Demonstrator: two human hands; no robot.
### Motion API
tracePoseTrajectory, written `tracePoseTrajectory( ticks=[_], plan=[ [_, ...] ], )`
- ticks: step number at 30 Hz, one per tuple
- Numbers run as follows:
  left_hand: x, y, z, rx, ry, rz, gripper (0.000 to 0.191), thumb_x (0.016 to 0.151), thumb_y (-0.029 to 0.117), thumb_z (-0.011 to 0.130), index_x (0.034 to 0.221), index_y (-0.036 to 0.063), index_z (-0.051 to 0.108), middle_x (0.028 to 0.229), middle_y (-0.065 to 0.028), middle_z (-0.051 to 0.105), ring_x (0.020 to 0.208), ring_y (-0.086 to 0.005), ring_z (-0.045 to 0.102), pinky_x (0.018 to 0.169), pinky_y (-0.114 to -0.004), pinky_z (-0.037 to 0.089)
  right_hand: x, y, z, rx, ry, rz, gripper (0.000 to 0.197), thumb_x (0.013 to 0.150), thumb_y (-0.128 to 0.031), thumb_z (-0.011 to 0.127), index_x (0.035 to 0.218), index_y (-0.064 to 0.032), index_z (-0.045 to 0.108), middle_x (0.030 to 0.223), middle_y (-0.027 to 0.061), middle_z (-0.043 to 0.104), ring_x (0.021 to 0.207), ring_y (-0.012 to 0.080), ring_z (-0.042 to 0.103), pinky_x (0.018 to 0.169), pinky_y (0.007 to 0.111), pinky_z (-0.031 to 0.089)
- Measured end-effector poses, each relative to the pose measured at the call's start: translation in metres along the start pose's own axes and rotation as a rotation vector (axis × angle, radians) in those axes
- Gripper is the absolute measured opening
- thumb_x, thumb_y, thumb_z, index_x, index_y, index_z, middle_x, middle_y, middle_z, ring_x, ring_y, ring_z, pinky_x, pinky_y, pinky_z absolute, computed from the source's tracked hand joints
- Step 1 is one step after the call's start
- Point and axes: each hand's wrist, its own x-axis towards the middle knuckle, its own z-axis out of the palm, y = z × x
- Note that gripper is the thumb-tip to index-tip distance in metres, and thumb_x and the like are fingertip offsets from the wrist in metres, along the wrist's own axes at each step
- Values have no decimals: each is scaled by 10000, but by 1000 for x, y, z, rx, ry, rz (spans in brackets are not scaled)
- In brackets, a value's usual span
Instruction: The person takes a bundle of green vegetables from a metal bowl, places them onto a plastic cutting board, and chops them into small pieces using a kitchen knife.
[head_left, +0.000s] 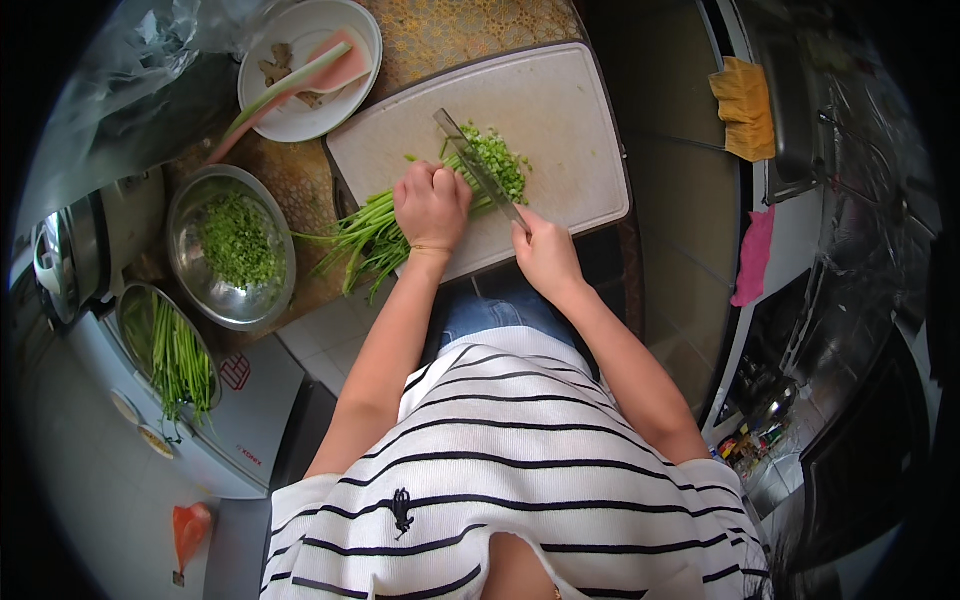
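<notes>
On the white cutting board (559, 120), my left hand (433, 206) presses down on a bunch of long green stalks (379, 225), its fingers curled over them. The leafy ends hang past the board's left edge. My right hand (546, 251) grips the handle of a knife (476, 166), whose broad metal blade stands at the right end of the bunch. Finely chopped green pieces (499, 161) lie against the blade's right side. Whether the blade touches the board cannot be seen.
Left of the board, a metal bowl (180, 225) holds chopped greens, and another metal bowl (213, 360) holds uncut stalks. A white bowl (371, 45) with ginger (277, 66) and a pink-handled utensil (259, 112) stands beyond. A plastic bag (142, 82) lies at the upper left.
</notes>
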Motion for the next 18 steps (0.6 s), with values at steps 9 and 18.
tracePoseTrajectory(
  ticks=[9,18],
  plan=[
    [0,0,0,-13,-3,-18,174,768,160,679,804,91,524,893,-82,569,813,-272,571,747,-394,425,-28,-18,-22,-1,-43,3,295,890,-126,544,1162,-60,635,750,253,637,724,419,635,663,493,512],
    [1,1,-1,-26,-14,-30,165,755,144,682,802,86,534,890,-84,568,832,-277,576,750,-396,429,-31,-26,-25,-34,-46,16,286,890,-115,541,1148,-45,642,766,253,643,738,418,640,670,492,516]
  ],
)
